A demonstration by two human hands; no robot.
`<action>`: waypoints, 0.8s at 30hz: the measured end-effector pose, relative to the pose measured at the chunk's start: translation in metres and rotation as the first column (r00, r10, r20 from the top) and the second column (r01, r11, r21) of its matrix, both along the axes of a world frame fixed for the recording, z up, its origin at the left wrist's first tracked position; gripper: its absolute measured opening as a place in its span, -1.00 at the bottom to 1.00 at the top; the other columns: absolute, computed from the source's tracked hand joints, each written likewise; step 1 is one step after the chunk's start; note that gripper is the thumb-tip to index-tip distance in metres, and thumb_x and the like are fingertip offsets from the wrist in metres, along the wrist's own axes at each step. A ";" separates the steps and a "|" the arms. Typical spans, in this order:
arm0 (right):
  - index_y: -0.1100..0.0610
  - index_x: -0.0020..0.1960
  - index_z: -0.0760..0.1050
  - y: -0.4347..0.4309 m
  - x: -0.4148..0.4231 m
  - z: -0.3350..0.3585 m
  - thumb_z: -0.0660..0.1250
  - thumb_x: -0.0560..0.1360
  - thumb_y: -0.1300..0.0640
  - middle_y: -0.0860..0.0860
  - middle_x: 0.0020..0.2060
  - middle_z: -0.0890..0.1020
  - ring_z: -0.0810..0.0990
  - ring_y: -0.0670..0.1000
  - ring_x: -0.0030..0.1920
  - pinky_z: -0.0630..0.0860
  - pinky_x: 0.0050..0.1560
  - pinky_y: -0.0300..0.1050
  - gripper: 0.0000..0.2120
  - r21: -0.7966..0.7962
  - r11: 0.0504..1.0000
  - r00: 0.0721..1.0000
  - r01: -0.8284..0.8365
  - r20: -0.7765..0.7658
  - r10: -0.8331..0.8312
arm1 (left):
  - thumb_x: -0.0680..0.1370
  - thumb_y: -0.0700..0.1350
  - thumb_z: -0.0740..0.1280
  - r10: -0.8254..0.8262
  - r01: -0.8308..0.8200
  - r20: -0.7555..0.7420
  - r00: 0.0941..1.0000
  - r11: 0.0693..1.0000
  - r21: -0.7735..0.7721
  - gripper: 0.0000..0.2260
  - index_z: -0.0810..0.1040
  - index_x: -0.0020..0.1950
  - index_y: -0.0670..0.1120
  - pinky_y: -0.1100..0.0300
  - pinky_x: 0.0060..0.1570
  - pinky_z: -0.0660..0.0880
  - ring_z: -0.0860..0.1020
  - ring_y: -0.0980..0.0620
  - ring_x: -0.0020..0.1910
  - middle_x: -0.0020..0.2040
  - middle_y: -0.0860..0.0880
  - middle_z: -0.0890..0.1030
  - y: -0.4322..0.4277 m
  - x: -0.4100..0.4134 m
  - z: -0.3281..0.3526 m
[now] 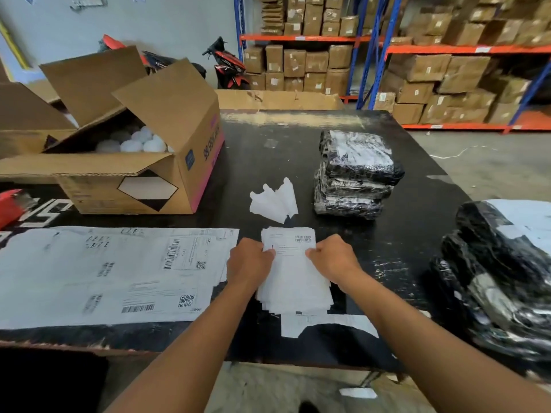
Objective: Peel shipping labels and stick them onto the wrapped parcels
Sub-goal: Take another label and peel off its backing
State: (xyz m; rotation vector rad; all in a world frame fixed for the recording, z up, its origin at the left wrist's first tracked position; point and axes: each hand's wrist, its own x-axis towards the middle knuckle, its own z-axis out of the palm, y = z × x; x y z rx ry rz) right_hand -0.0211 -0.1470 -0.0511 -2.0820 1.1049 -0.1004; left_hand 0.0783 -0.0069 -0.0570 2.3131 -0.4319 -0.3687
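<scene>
The left hand has its fingers curled and pinches the left edge of the top label. The right hand is curled too and pinches the right edge of the same label. Both hands sit close together with the label between them.

The top label lies on a stack of labels. The stack sits on the black table, near the front edge, right in front of the person. The sheets in the stack are a bit fanned out at the bottom. The top label has small print and a barcode near its far right corner.

Just behind the stack lie some peeled white backing papers, bent and loose. To the right of them stands a pile of wrapped parcels in shiny black wrap, one on top of another. The top one has a white label on it. More black parcels are heaped at the right edge of the table, and the top one shows white paper as well.

To the left of the hands, big white label sheets lie flat on the table, with barcodes and square codes on them. Behind them sits an open cardboard box with white round things inside.

Far back stand shelves full of brown boxes, and a red and black motorbike is parked by the wall.
</scene>
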 end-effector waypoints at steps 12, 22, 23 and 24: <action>0.15 -0.31 0.50 0.006 -0.001 0.002 0.47 0.46 0.06 0.05 -0.31 0.63 0.63 0.10 -0.24 0.62 -0.16 -0.01 -0.74 0.065 0.994 0.993 0.089 0.069 -0.093 | 0.53 0.03 0.39 0.019 -0.024 0.090 0.996 0.998 0.063 -0.76 0.61 -0.08 -0.15 0.22 -0.35 0.36 0.52 0.04 -0.29 -0.20 0.01 0.62 0.003 -0.003 0.002; 0.14 -0.33 0.39 0.005 -0.002 0.010 0.30 0.54 0.21 0.07 -0.24 0.62 0.66 0.18 -0.19 0.63 -0.23 -0.01 -0.73 0.009 0.992 0.990 0.127 0.056 -0.127 | 0.54 0.15 0.36 -0.075 0.063 0.138 0.988 0.994 0.089 -0.70 0.57 0.02 -0.09 0.20 -0.26 0.34 0.51 0.04 -0.19 -0.04 0.00 0.62 0.008 -0.009 0.009; 0.12 -0.34 0.37 0.008 -0.002 0.012 0.29 0.54 0.20 0.06 -0.27 0.58 0.65 0.18 -0.20 0.59 -0.26 -0.05 -0.71 -0.017 0.992 0.990 0.126 0.059 -0.125 | 0.55 0.13 0.35 -0.080 0.069 0.136 0.987 0.994 0.090 -0.71 0.57 0.00 -0.09 0.23 -0.32 0.31 0.49 0.08 -0.23 -0.03 -0.01 0.62 0.009 -0.009 0.010; 0.10 -0.35 0.36 0.010 -0.003 0.013 0.31 0.54 0.18 0.06 -0.30 0.56 0.65 0.18 -0.21 0.57 -0.26 -0.07 -0.70 -0.043 0.990 0.989 0.132 0.066 -0.129 | 0.56 0.11 0.35 -0.084 0.074 0.126 0.989 0.994 0.082 -0.73 0.57 -0.01 -0.09 0.26 -0.36 0.27 0.46 0.10 -0.27 -0.01 -0.02 0.63 0.010 -0.010 0.011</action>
